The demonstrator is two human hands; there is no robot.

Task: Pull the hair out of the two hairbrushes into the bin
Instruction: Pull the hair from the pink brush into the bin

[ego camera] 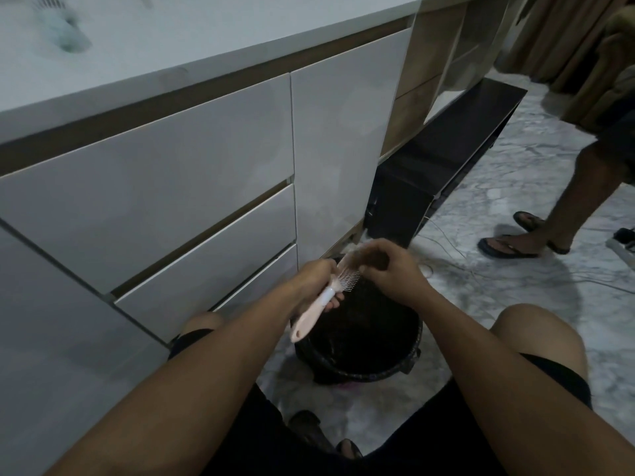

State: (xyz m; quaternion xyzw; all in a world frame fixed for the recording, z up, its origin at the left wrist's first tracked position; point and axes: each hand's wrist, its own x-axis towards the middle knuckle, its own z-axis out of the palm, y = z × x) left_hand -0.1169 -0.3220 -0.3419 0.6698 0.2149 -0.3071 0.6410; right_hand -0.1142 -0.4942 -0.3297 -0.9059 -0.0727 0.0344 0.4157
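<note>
A pale pink hairbrush [318, 309] is held over the black bin [360, 369] on the floor between my knees. My left hand [314, 280] grips the brush where the handle meets the head, with the handle pointing down towards me. My right hand [388, 266] is closed over the brush head, its fingers pinching at the white bristles [348, 278]. Dark hair lies inside the bin. A second brush, teal and blurred, lies on the white countertop at the top left [67, 32].
White drawers and a cabinet door [206, 173] stand close on the left. Another person's legs in sandals [536, 231] are at the right. Thin cables [481, 266] trail over the marble floor, and a dark glossy base board [446, 156] runs along behind the bin.
</note>
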